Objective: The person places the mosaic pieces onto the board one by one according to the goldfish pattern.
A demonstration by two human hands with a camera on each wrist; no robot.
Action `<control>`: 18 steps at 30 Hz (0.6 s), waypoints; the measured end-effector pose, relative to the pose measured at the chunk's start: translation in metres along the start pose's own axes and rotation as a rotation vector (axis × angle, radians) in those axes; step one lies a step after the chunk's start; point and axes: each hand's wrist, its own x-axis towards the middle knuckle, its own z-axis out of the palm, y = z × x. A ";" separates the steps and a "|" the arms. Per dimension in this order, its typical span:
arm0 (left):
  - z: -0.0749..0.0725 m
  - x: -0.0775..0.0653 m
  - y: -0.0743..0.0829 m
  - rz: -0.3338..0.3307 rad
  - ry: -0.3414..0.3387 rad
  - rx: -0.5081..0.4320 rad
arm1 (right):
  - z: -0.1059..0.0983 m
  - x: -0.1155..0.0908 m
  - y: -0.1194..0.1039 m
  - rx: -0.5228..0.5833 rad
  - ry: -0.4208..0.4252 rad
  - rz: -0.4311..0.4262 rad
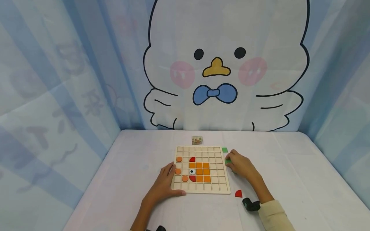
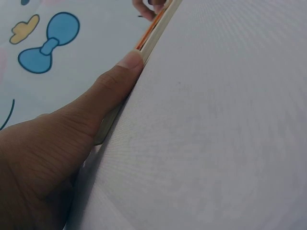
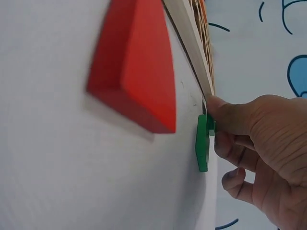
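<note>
A pale wooden grid board (image 1: pixel 220 189) lies on the table, with orange squares (image 1: pixel 199 171), red quarter-round pieces (image 1: pixel 192 178), orange discs (image 1: pixel 185 178) and a white disc with a black dot (image 1: pixel 192 171) in its cells. My left hand (image 1: pixel 165 183) rests at the board's near left corner, fingers along the left side and the straight thumb (image 2: pixel 103 93) against the front edge. Beside the right edge, my right hand (image 1: pixel 240 164) pinches a small green piece (image 1: pixel 228 161), partly hidden by the fingers. Another green piece (image 3: pixel 202 143) lies just below that hand in the right wrist view.
A green square (image 1: pixel 224 149) lies by the board's far right corner. One loose red quarter-round piece (image 1: pixel 238 193) sits near the board's front right corner. Behind the board stands a small patterned object (image 1: pixel 197 140). A printed curtain (image 1: pixel 219 115) rises behind the table.
</note>
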 end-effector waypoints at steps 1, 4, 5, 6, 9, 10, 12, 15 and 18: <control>0.000 0.000 0.000 0.003 0.003 0.000 | 0.000 0.000 0.001 -0.002 0.009 -0.009; 0.001 0.001 -0.001 0.003 0.001 0.001 | -0.003 0.003 0.001 -0.004 0.037 -0.032; 0.001 0.001 0.000 0.006 0.005 -0.001 | -0.004 0.005 0.001 -0.008 0.042 -0.043; 0.001 0.001 0.000 0.006 0.004 0.000 | -0.005 0.006 0.001 -0.008 0.045 -0.050; 0.001 0.001 0.000 0.007 0.002 0.005 | -0.007 0.013 -0.002 -0.006 0.050 -0.069; 0.001 0.001 0.000 0.009 0.003 0.005 | -0.007 0.015 -0.003 -0.006 0.050 -0.077; 0.000 0.001 0.000 0.002 0.002 0.002 | -0.006 0.020 -0.006 0.000 0.049 -0.089; -0.001 0.001 0.001 -0.005 -0.001 -0.007 | -0.001 0.029 -0.011 0.014 0.033 -0.091; -0.001 0.000 0.001 -0.004 -0.004 -0.007 | 0.005 0.036 -0.014 0.033 0.019 -0.086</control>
